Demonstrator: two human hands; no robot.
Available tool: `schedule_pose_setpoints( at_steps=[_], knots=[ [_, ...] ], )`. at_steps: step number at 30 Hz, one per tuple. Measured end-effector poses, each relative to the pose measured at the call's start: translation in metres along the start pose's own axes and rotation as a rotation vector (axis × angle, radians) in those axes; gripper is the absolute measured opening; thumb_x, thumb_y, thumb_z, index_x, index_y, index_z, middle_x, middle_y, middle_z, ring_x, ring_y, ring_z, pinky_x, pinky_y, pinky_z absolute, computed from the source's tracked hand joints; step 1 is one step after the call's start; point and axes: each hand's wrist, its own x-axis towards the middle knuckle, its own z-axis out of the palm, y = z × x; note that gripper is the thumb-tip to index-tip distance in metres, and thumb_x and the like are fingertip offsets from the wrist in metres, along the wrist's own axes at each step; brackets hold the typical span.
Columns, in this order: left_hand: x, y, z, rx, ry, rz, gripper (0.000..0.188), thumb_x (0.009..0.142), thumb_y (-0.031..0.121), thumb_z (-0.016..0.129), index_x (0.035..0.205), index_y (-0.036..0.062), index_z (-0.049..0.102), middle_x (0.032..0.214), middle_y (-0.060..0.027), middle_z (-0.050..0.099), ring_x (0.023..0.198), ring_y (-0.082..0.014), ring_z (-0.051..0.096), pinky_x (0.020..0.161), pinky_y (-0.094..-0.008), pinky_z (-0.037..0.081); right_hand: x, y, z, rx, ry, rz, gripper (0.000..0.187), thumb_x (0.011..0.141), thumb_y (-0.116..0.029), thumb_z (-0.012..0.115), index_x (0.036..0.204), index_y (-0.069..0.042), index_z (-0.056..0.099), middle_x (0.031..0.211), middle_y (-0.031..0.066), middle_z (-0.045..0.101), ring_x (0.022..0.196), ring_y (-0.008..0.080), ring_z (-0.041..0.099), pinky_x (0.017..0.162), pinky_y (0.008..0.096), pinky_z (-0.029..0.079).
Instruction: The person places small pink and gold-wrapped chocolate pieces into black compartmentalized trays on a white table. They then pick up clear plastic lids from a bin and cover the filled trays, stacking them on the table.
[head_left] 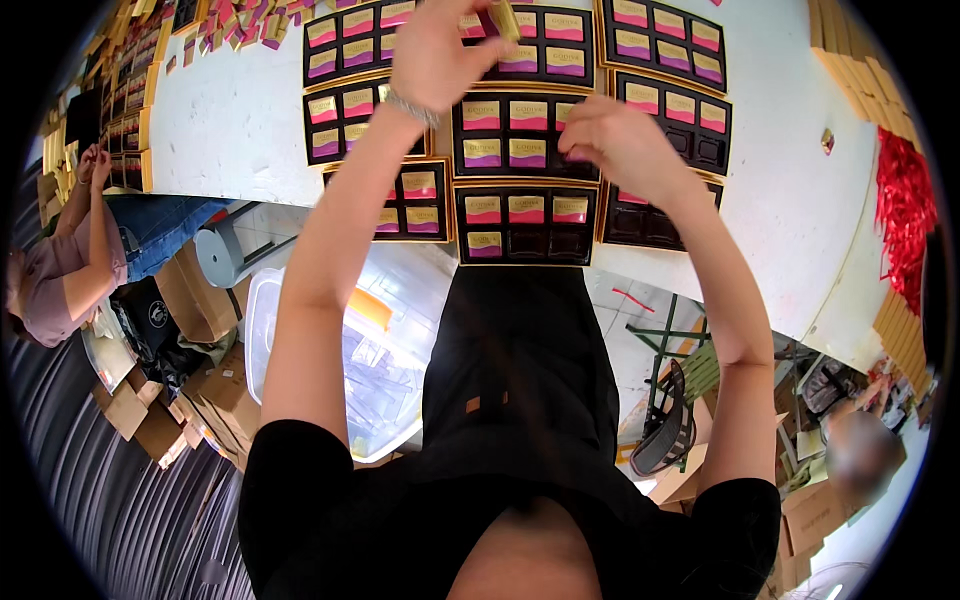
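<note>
Several gold-edged boxes with black trays stand in rows on the white table, holding square wrapped chocolates in gold with pink or purple. My left hand is closed above the far middle boxes, with a gold-wrapped chocolate at its thumb; its fingertips run partly out of view. Over the right end of the centre box, my right hand pinches a purple-edged wrapped chocolate, mostly hidden by the fingers. The nearest box has chocolates along its far row and one at near left; its other two slots are bare.
A pile of loose wrapped chocolates lies at the far left. One loose chocolate and red shredded foil are at right. A clear plastic tub stands below the table. Another person's hands work at the left edge.
</note>
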Motion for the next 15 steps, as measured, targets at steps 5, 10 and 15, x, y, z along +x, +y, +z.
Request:
schedule_pose_setpoints(
  at_steps=[5, 10, 15],
  knots=[
    [-0.022, 0.019, 0.011, -0.07, -0.054, -0.076, 0.043, 0.079, 0.01, 0.077, 0.12, 0.0065, 0.062, 0.105, -0.0046, 0.069, 0.094, -0.013, 0.066, 0.078, -0.0258, 0.056, -0.009, -0.001, 0.017, 0.046, 0.087, -0.012, 0.014, 0.076, 0.001, 0.066, 0.088, -0.005, 0.067, 0.087, 0.0066, 0.063, 0.093, 0.0264, 0.058, 0.079, 0.0371, 0.051],
    [-0.034, 0.018, 0.016, -0.99, -0.187, -0.622, 0.031, 0.092, 0.01, 0.064, 0.121, -0.0001, 0.06, 0.108, -0.0089, 0.068, 0.102, -0.0205, 0.067, 0.084, -0.0283, 0.058, -0.016, -0.005, 0.032, 0.014, 0.201, -0.01, 0.022, 0.075, 0.005, 0.066, 0.094, -0.003, 0.065, 0.094, 0.0091, 0.062, 0.095, 0.03, 0.059, 0.079, 0.0382, 0.051],
    [-0.04, 0.024, 0.015, -1.034, -0.187, -0.758, 0.027, 0.094, 0.008, 0.061, 0.119, -0.0018, 0.06, 0.106, -0.0112, 0.068, 0.1, -0.0206, 0.068, 0.086, -0.028, 0.058, -0.017, -0.007, 0.035, 0.046, 0.258, 0.095, 0.023, 0.074, 0.007, 0.066, 0.095, -0.003, 0.066, 0.1, 0.0112, 0.063, 0.098, 0.0297, 0.061, 0.08, 0.0381, 0.052]
  ],
)
